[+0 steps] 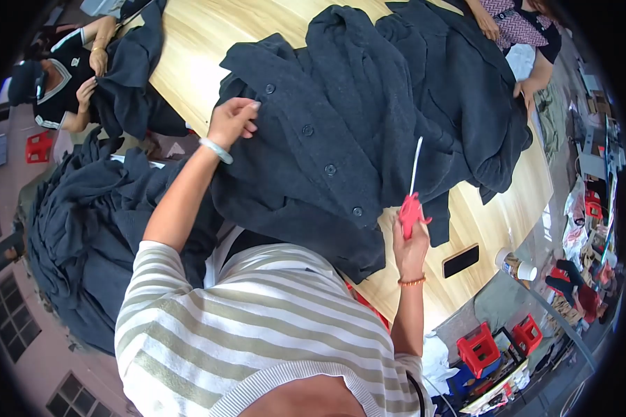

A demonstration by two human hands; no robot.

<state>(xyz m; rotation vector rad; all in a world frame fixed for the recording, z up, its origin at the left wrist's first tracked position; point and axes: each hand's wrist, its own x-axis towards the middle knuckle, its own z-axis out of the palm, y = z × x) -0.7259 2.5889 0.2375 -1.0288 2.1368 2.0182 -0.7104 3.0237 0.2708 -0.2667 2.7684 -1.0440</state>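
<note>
The left hand (235,119), left of centre in the upper half of the frame, sits at the dark coat (341,132), its fingers bent inward and thumb near the fingertips; whether they pinch cloth cannot be told. That forearm slants up and rightward, with a pale bangle (216,151) at the wrist. The right hand (411,244), right of centre, grasps the red handles of the scissors (413,208), blades pointing up the frame; its forearm rises almost straight from the lower right. The coat, four buttons showing, spreads over the table (188,52) across the upper centre. A phone (460,260) lies just right of the right hand.
</note>
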